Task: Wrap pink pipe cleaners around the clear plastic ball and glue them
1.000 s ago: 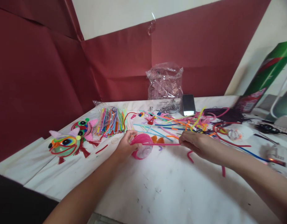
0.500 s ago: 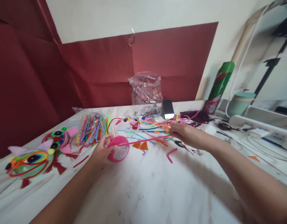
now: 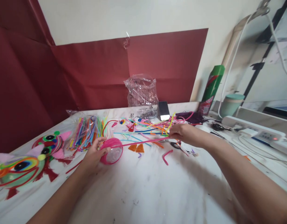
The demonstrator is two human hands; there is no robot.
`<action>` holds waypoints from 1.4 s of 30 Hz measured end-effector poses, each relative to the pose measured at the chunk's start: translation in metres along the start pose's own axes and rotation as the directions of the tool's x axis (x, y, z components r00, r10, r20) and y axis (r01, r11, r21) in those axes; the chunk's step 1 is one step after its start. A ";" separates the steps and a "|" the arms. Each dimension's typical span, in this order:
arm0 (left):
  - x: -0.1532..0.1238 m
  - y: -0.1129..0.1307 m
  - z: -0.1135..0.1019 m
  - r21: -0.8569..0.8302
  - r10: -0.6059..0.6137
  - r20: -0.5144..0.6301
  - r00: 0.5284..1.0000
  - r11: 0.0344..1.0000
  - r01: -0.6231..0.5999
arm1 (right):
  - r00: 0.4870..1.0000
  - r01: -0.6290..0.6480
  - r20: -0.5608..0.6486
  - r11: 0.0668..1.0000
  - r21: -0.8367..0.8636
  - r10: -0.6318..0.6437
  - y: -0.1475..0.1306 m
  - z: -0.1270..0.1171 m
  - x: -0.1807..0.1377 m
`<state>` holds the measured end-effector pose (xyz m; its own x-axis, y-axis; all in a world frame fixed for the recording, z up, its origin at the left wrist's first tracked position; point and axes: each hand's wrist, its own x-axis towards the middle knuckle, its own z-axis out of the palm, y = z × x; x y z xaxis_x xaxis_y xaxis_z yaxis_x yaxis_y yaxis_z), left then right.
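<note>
Over table (image 3: 138, 193), left hand (image 3: 96, 153) holds pink cup (image 3: 113, 151), right hand (image 3: 177, 133) pinches string (image 3: 145, 141); hands farther apart now, wrapping seems unfinished.

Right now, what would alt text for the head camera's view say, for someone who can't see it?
A person's left hand holds a pink-wrapped clear object, and a pink strand runs straight from it to the right hand. On the marbled tabletop, colorful craft strips lie behind and big-eyed figures sit at left.
</note>
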<state>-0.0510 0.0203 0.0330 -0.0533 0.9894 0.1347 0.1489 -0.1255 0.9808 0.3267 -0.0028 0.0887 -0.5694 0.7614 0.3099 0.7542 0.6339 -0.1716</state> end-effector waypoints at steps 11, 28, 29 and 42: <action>0.001 0.002 -0.004 -0.047 -0.012 -0.007 1.000 0.999 0.011 | 1.000 0.015 -0.001 1.000 -0.018 -0.015 0.009 -0.004 -0.002; -0.023 0.011 0.011 -0.275 -0.174 0.139 0.975 0.939 0.207 | 0.932 -0.238 -0.286 0.971 -0.017 0.223 0.024 -0.007 -0.006; -0.025 0.012 0.013 -0.279 -0.177 0.131 0.975 0.938 0.208 | 0.928 -0.229 -0.302 0.973 0.005 0.220 0.018 -0.005 -0.004; -0.041 0.001 0.029 -0.312 -0.048 0.267 0.962 0.941 0.134 | 0.860 0.241 -0.450 0.969 -0.060 -0.242 -0.118 0.063 0.036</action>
<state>-0.0203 -0.0181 0.0247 0.2054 0.9777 0.0446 -0.1754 -0.0081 0.9845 0.1966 -0.0418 0.0616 -0.5249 0.4404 0.7284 0.6132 0.7891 -0.0352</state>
